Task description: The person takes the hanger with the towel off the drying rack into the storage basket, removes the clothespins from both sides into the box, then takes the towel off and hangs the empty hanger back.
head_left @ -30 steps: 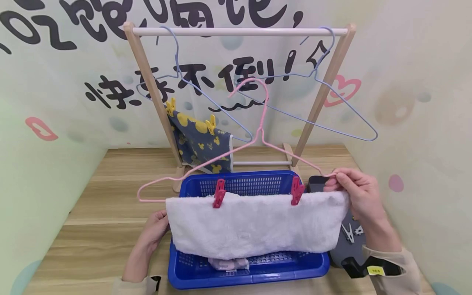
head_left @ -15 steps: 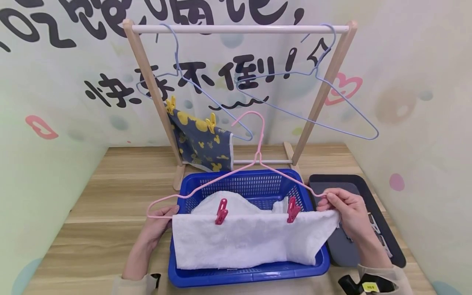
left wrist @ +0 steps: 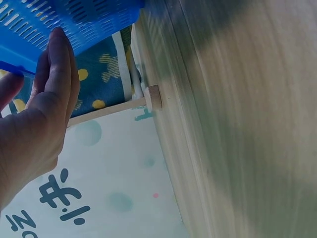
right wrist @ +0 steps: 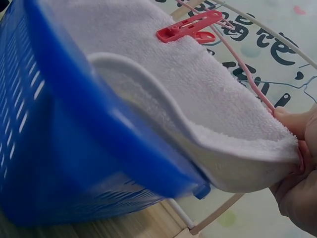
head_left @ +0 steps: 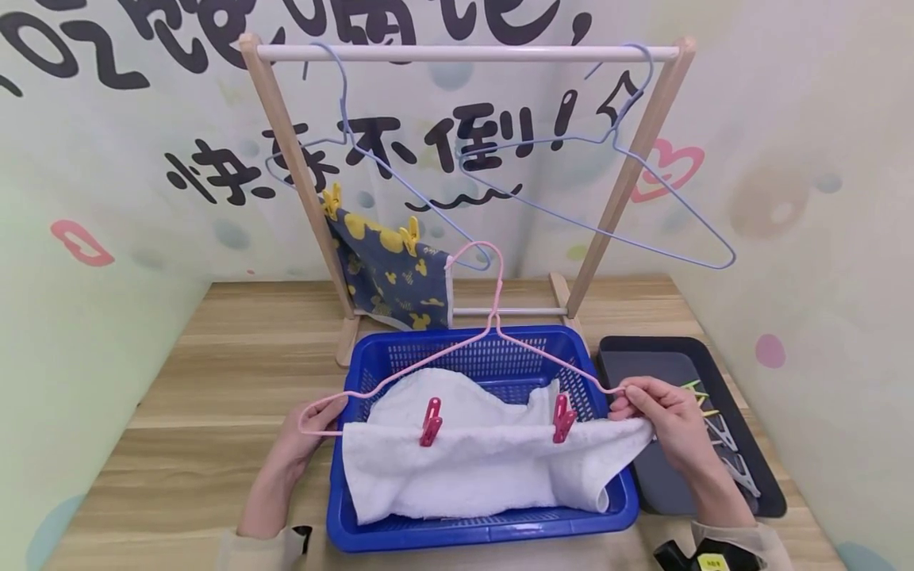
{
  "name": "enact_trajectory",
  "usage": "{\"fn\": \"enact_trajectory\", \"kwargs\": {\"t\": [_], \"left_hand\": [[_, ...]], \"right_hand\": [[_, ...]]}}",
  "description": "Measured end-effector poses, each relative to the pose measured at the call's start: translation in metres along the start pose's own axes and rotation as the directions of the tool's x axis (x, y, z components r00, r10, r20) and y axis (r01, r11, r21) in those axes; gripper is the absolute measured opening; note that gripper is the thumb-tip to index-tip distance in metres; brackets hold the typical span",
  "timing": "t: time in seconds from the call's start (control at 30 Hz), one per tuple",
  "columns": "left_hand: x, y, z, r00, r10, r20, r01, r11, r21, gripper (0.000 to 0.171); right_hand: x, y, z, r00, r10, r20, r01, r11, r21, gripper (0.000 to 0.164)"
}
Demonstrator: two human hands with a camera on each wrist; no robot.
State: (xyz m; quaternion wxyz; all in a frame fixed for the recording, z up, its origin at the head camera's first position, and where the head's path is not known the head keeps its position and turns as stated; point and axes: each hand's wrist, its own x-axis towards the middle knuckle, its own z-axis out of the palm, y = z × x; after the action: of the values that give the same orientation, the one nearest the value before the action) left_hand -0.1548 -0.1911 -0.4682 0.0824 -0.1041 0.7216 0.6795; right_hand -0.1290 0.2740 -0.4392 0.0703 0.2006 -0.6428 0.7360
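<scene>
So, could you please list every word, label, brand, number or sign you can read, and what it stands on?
"吃饱喝饱," on the back wall, upper line, partly cut off by the head view's top edge.
"快乐不倒!" on the same wall, lower line; "乐" is partly hidden by the rack's post.
Yellow label at the right wrist: too small to read.
</scene>
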Motion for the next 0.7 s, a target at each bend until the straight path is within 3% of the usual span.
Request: {"fn": "enact_trajectory", "kwargs": {"t": [0.07, 0.2, 0.3, 0.37, 0.43, 0.53, 0.57, 0.6, 0.7], "left_hand": [[0.003, -0.005, -0.003, 0.999, 0.033, -0.011, -0.033, 0.999, 0.018, 0.027], [0.023, -0.036, -0.023, 0.984, 0.174, 0.047, -0.171, 0.983, -0.061, 0.033], [0.045, -0.066, -0.04, 0.951, 0.307, 0.03, -0.306, 0.951, -0.054, 0.032], [0.052, -0.074, -0.045, 0.93, 0.367, -0.015, -0.368, 0.93, -0.005, 0.029], [0.043, -0.061, -0.04, 0.916, 0.399, -0.046, -0.397, 0.917, 0.044, 0.028], [0.008, -0.015, -0.022, 0.904, 0.426, -0.04, -0.421, 0.902, 0.096, 0.027], [-0.007, 0.005, -0.013, 0.907, 0.42, -0.036, -0.412, 0.901, 0.134, 0.025], [-0.018, 0.018, -0.007, 0.899, 0.436, -0.022, -0.428, 0.89, 0.157, 0.023], [-0.032, 0.035, 0.004, 0.865, 0.499, 0.059, -0.497, 0.834, 0.24, 0.014]], "right_hand": [[-0.001, 0.0, 0.0, 1.0, 0.002, 0.006, -0.002, 1.0, -0.028, 0.029], [-0.002, 0.002, 0.0, 1.0, -0.002, 0.017, 0.003, 0.998, -0.07, 0.028], [-0.003, 0.004, 0.0, 1.0, -0.003, 0.016, 0.004, 0.996, -0.089, 0.029], [-0.003, 0.005, 0.001, 1.0, 0.006, 0.007, -0.005, 0.994, -0.106, 0.029], [-0.004, 0.005, 0.001, 1.0, 0.021, -0.002, -0.021, 0.991, -0.13, 0.028], [-0.004, 0.007, 0.002, 0.999, 0.044, -0.012, -0.045, 0.986, -0.163, 0.025], [-0.004, 0.007, 0.002, 0.999, 0.048, -0.013, -0.05, 0.984, -0.172, 0.024], [-0.003, 0.008, 0.003, 0.999, 0.05, -0.013, -0.052, 0.982, -0.181, 0.023], [-0.003, 0.009, 0.004, 0.998, 0.055, -0.017, -0.057, 0.979, -0.194, 0.02]]}}
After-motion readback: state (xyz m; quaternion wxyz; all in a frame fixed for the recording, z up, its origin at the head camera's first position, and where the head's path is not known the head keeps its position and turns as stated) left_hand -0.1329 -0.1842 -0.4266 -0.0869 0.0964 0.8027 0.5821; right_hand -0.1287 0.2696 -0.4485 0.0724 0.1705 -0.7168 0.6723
